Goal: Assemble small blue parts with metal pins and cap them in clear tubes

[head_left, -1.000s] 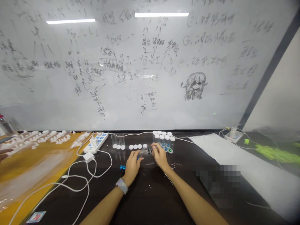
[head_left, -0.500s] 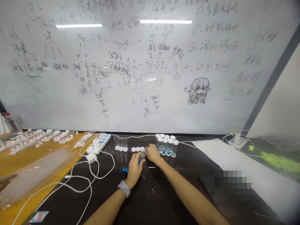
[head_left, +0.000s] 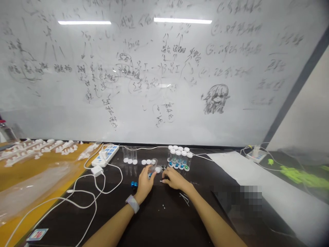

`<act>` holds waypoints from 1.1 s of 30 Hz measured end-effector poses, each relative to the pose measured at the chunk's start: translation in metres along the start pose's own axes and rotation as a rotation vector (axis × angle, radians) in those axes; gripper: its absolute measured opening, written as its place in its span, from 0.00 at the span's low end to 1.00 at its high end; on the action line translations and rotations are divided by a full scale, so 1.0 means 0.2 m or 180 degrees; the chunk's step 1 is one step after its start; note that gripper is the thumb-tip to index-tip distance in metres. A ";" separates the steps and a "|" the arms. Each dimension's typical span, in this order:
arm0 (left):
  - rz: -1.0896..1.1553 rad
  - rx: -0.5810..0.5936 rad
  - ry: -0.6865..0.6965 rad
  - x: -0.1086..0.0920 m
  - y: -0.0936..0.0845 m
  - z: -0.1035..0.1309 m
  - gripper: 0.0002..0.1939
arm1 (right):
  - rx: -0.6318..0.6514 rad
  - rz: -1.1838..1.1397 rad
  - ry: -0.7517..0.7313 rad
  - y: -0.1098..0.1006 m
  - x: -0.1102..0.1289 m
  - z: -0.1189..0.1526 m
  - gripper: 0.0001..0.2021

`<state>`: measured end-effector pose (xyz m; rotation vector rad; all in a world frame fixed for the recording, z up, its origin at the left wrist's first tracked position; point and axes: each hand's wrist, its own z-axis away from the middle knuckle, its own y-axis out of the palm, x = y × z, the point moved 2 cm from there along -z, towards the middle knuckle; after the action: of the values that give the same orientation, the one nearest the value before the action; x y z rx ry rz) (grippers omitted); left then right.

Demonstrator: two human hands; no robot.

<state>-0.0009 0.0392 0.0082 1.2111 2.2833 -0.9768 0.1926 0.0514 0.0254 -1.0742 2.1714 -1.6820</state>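
My left hand (head_left: 145, 183) is closed round a clear plastic tube (head_left: 154, 163), tilted, with a blue ball (head_left: 149, 175) near its lower end. Just right of the tube lies a white round cap (head_left: 157, 169). With curled fingers pinched low over the table, my right hand (head_left: 175, 179) is at a short thin white stick (head_left: 161, 181), whose end pokes out by the fingertips. Behind those fingers is a small black spiky piece (head_left: 163, 167). Two blue balls (head_left: 134, 184) rest left of my left hand.
Capped clear tubes (head_left: 189, 159) with blue and green balls stand at right. Several white caps (head_left: 148, 162) and three uncapped tubes (head_left: 130, 156) are at the back. Thin white sticks (head_left: 184, 199) lie right. White cables (head_left: 97, 192) and a power strip (head_left: 105, 156) are left.
My right hand has drawn back from the tube toward me, its fingers now low at the table. The tube stays in my left hand. The white cap and black piece have come into sight.
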 end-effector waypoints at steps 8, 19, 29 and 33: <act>-0.0126 0.0171 0.0125 -0.02 -0.02 0.00 0.16 | -0.0613 -0.0294 0.0162 -0.07 -0.01 0.01 0.08; -0.0217 0.0463 0.0286 -0.05 -0.02 0.01 0.17 | -0.1434 -0.0688 -0.0816 -0.20 0.12 0.03 0.16; -0.0218 0.0480 0.0268 -0.07 -0.02 0.01 0.17 | -0.1975 -0.1733 -0.0280 -0.14 0.07 0.00 0.12; -0.0147 0.0247 0.0145 -0.05 -0.02 0.00 0.17 | -0.2124 -0.1239 0.0123 -0.07 0.05 -0.01 0.11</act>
<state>0.0013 0.0316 0.0154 1.2288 2.3377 -1.0743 0.1906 0.0460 0.0408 -1.7259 2.7744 -1.0881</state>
